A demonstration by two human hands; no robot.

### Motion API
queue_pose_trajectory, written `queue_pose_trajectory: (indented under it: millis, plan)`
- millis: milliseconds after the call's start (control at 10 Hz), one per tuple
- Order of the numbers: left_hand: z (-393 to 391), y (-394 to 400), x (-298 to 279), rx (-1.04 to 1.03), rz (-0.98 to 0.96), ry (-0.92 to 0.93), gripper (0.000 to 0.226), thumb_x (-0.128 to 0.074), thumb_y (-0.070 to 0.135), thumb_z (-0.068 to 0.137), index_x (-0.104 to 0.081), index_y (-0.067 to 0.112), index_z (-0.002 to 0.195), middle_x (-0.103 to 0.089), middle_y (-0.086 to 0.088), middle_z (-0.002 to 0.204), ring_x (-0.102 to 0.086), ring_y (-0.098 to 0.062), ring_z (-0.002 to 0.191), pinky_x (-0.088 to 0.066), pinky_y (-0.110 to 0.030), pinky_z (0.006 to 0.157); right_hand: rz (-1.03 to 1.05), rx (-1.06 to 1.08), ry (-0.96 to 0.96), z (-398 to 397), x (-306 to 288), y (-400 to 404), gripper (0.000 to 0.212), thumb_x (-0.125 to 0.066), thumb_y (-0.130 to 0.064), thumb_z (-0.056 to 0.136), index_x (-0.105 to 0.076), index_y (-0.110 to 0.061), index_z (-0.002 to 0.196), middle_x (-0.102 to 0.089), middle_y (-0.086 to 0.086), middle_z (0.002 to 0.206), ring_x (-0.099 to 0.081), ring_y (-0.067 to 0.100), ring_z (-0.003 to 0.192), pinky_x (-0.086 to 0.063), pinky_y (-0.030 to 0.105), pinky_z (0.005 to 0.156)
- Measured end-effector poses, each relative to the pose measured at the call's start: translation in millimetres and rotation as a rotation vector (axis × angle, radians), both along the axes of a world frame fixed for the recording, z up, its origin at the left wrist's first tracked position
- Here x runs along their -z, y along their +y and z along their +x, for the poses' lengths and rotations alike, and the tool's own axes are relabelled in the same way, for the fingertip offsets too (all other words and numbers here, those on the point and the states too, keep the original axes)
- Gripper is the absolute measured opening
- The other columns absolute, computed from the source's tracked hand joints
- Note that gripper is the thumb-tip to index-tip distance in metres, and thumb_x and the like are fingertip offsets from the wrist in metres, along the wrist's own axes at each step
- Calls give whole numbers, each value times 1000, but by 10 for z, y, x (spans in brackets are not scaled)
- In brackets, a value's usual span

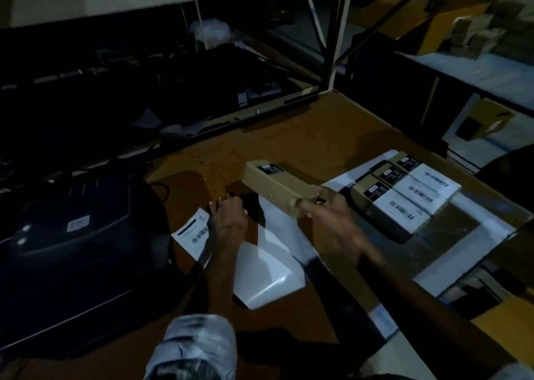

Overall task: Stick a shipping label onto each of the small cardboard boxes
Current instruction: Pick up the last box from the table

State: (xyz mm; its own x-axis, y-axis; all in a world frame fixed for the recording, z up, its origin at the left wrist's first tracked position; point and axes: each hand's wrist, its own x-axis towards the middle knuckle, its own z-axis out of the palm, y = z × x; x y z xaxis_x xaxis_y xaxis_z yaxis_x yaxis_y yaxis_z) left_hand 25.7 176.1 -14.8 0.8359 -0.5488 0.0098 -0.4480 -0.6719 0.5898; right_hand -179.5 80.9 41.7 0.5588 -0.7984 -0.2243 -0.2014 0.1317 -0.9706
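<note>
Box (278, 183) held up off the table (303, 131), clamped at its near end by the right hand (329, 220), thumb on the near edge and fingers wrapped underneath. Broad top face bare brown, only a small dark sticker at the far end. Label (193, 230) flat on the table just beside the printer (69, 249), barcode showing, partly under the left hand (229, 216). Left fingers curled down at the label's far edge; whether already pinching the label or only resting on it cannot be told in this dim light.

Likely step: pairing this box with that label. Best done by setting the box down first on bare table, broad face up, dark sticker left uncovered as on the finished ones. Then lifting the label by one corner, keeping the sticky side off the fingers, laying one edge square to the box edge and smoothing outward to push out bubbles.

Three labelled boxes (404, 194) in a tight row to the right, on a white sheet (491, 235), well apart from the label. White glossy backing sheets (268, 275) strewn between the forearms, right where the box would most naturally land; worth pushing aside, since a slick sheet underneath could let the box slide during pressing. Printer cable (161, 189) looping near the left hand, a possible snag. Dark shelving (173, 62) behind, out of the way.
</note>
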Motion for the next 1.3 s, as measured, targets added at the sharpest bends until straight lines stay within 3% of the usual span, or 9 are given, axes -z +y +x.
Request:
queue_pose_trajectory:
  millis: [100, 400, 500, 600, 800, 900, 1000, 1100, 1300]
  plan:
    - [-230, -104, -110, -10, -15, 18, 19, -59, 14, 97, -71, 14, 112, -71, -9, 109, -67, -29, 102, -54, -39, 88, 9, 0, -12, -371, -124, -122, 40, -84, -14, 78, -70, -11, 115, -76, 4, 104, -74, 14, 92, -54, 15, 63]
    - [-998, -275, -459, -44, -679, 435, 33, -48, 17, 105, -62, 19, 135, -64, -3, 131, -64, -18, 112, -60, -41, 88, 35, -106, -17, -1012, -45, -509, 48, -87, -17, 71, -70, -16, 116, -75, 3, 110, -73, 14, 97, -59, 23, 76]
    - [-1271, -254, -482, -56, -734, 442, 34, -47, 35, 106, -66, 18, 127, -70, 1, 113, -67, -12, 103, -61, -43, 87, 52, -177, -34, -1201, -18, -598, 52, -85, -16, 73, -66, -18, 122, -73, 1, 114, -71, 11, 97, -59, 24, 80]
    - [-1452, -232, -447, -99, -706, 397, 41, -50, 54, 99, -72, 20, 93, -73, -4, 93, -69, -23, 94, -58, -52, 88, 116, -231, -102, -1332, 49, -716, 56, -79, 3, 78, -59, -11, 128, -68, 7, 118, -68, 12, 101, -57, 17, 72]
    - [-1961, -147, -323, -256, -629, 284, 28, -63, 55, 92, -75, 29, 91, -75, 8, 95, -68, -6, 92, -56, -32, 79, 55, -376, -87, -1452, 214, -991, 86, -79, 20, 65, -48, -13, 138, -64, 7, 126, -62, 9, 110, -55, 14, 73]
    - [-2218, -41, -195, -346, -578, 284, 38, -66, 57, 89, -70, 21, 101, -74, -1, 96, -70, -18, 86, -55, -32, 68, 52, -441, -63, -1488, 320, -1092, 92, -80, 19, 63, -47, -23, 138, -60, 6, 136, -57, 21, 125, -57, 29, 89]
    - [-2456, 54, -131, -393, -579, 252, 24, -67, 43, 94, -71, 19, 95, -75, -2, 94, -71, -19, 89, -57, -35, 75, 84, -488, -61, -1520, 373, -1119, 95, -78, 19, 64, -48, -31, 139, -53, 4, 145, -51, 23, 131, -55, 50, 97]
    - [-2683, 97, -183, -441, -631, 230, 24, -67, 40, 94, -70, 16, 97, -74, 2, 97, -70, -14, 93, -56, -37, 83, 82, -534, -80, -1519, 340, -1101, 93, -73, 22, 68, -46, -32, 138, -50, 0, 148, -51, 19, 131, -60, 43, 87]
    - [-2849, 71, -215, -520, -618, 174, 29, -64, 28, 97, -66, 4, 113, -70, -5, 109, -65, -14, 98, -49, -13, 80, 19, -610, -63, -1440, 409, -1016, 91, -71, 23, 71, -44, -31, 140, -45, -5, 150, -48, 12, 130, -55, 15, 78]
